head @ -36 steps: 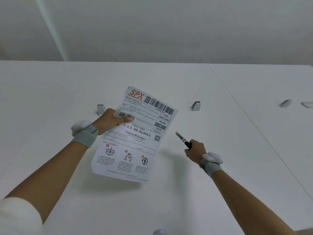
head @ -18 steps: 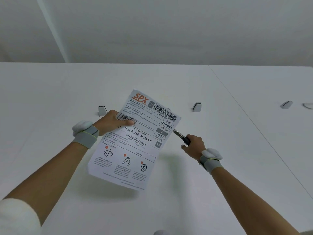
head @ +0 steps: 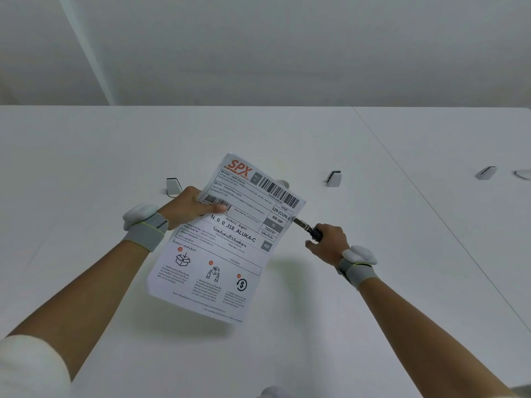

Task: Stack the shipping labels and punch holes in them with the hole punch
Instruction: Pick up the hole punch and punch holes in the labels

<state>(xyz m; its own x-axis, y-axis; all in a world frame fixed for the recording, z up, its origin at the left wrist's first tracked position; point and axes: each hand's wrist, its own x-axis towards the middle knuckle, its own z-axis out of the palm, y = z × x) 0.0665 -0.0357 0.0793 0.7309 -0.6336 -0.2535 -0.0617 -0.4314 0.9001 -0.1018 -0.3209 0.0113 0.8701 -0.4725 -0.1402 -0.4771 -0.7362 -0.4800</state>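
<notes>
The shipping labels (head: pixel 230 248), white sheets with an orange SPX logo and barcodes, hang tilted above the white table. My left hand (head: pixel 188 206) pinches their left edge, thumb on the printed face. I cannot tell how many sheets lie behind the front one. My right hand (head: pixel 327 239) grips the dark handles of a small plier-type hole punch (head: pixel 304 225). Its metal jaw meets the labels' right edge about a third of the way down from the top.
The white table (head: pixel 287 340) spreads all around. Small white wedge-shaped devices stand on it: one behind my left hand (head: pixel 173 186), one past the labels (head: pixel 334 178), another far right (head: pixel 485 172). A seam (head: pixel 431 208) runs diagonally across the right side.
My right hand has brought the hole punch left and up until its jaw reaches the labels' right edge. My left hand has raised the labels slightly.
</notes>
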